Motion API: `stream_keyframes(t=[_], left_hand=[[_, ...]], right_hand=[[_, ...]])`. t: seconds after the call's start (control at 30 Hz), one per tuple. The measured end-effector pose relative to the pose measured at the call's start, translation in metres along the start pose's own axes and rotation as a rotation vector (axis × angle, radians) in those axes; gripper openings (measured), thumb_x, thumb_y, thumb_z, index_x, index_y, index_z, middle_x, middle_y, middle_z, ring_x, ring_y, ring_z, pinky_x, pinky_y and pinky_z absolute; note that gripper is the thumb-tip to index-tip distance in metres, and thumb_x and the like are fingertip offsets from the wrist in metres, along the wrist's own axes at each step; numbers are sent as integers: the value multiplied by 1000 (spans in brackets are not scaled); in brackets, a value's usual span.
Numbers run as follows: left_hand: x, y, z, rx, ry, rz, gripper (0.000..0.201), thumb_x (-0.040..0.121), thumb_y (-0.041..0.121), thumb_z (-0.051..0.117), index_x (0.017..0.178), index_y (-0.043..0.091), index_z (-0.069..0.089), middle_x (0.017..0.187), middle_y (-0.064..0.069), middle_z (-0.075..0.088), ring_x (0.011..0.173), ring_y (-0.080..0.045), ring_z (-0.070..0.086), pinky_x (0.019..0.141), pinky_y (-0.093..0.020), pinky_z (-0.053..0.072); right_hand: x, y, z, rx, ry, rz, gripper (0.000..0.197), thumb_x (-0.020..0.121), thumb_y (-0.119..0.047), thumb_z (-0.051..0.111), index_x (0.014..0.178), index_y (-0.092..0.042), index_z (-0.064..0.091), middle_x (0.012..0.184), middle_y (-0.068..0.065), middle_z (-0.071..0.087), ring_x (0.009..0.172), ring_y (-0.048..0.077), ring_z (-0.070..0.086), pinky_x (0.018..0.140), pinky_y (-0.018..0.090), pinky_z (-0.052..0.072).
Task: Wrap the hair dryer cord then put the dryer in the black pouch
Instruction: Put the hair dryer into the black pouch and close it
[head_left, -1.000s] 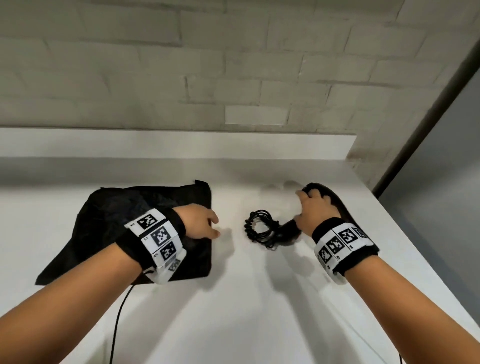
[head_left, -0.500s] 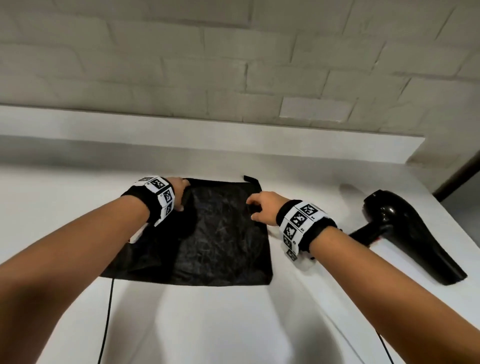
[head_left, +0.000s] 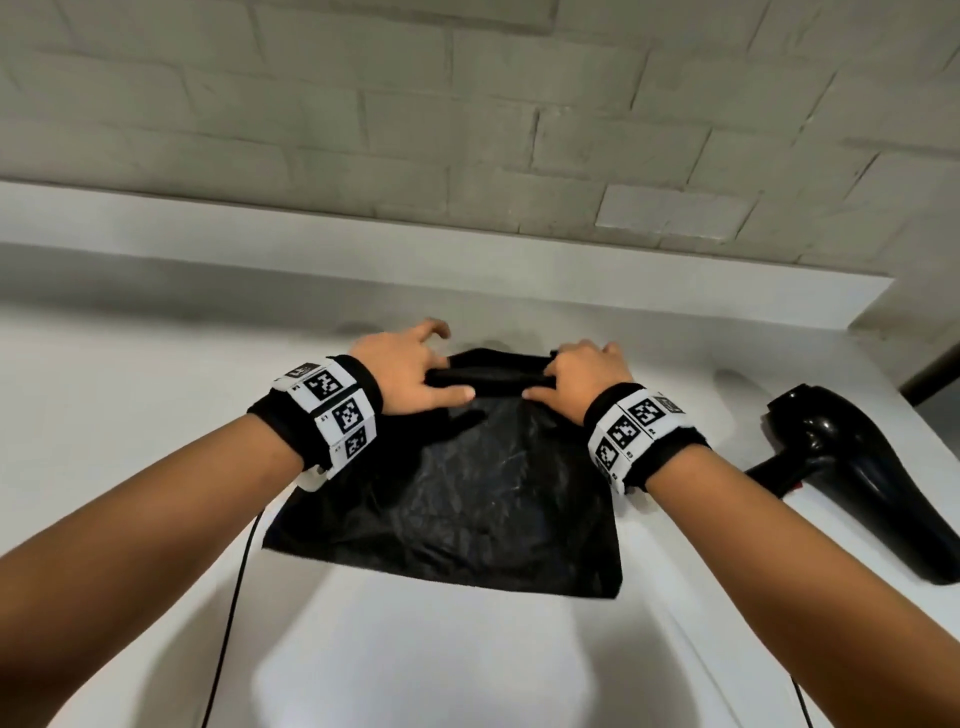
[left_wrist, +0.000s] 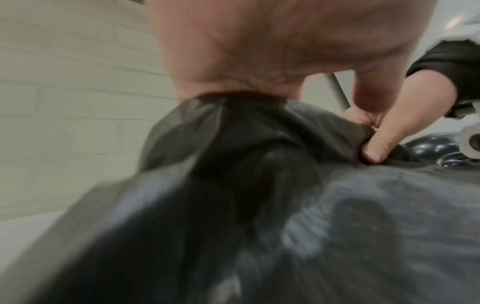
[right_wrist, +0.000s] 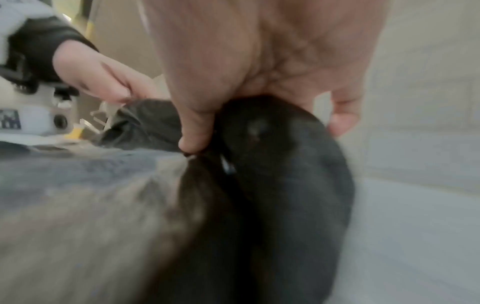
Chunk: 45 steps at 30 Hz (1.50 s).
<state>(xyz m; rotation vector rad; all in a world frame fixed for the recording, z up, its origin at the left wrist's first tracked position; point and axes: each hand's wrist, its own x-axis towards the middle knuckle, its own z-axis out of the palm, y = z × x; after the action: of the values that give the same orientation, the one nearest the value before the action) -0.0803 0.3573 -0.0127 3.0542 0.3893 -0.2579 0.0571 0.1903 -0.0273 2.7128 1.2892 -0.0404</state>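
Head view downward; wrist views close on pouch (head_left: 467, 499).

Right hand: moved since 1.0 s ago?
Yes. The right hand left the hair dryer and now pinches the black pouch, left of it.

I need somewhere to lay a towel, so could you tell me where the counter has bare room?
The counter left of the pouch is bare, as is the near strip in front of it, apart from a thin cable. Right of the pouch is crowded: the dryer lies there. Both the left hand and the right hand occupy the pouch's far edge.
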Motion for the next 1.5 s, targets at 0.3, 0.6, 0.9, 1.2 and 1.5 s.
stream_keyframes(t=[0.3,0.6,0.9,1.2,1.5], left_hand=[[6,10,6,-75,-179,-335,50,86,44,54,112,2,62,115,-17,64,106,-31,60,88,-34,47],[-7,30,12,-10,174,-197,37,83,20,54,116,38,55,111,-3,65,108,-28,57,100,-46,29],[-12,15,1,-166,395,-331,52,82,1,45,129,24,48,158,3,6,95,-44,61,81,-44,48],[-36,59,20,-56,306,128,38,64,2,67,95,25,65,133,-18,47,48,-30,50,50,-32,48],[-20,23,5,-538,340,-485,45,77,44,65,115,19,65,118,-14,65,110,-33,60,94,-36,47]], right_hand=[[-27,27,-12,17,240,240,38,83,-35,52,105,-7,65,149,7,18,131,33,20,103,44,29],[-34,28,-23,1421,405,510,47,59,-46,65,66,-1,54,71,8,54,75,28,55,78,42,48],[-66,34,0,564,328,172,28,76,9,46,92,-5,64,101,6,45,86,31,50,82,30,47],[-68,46,-19,1151,493,578,20,73,0,61,93,3,59,90,9,58,88,23,57,76,31,47],[-82,23,-6,1223,329,236,27,51,-4,32,44,-22,51,35,-14,52,42,-4,46,45,7,30]])
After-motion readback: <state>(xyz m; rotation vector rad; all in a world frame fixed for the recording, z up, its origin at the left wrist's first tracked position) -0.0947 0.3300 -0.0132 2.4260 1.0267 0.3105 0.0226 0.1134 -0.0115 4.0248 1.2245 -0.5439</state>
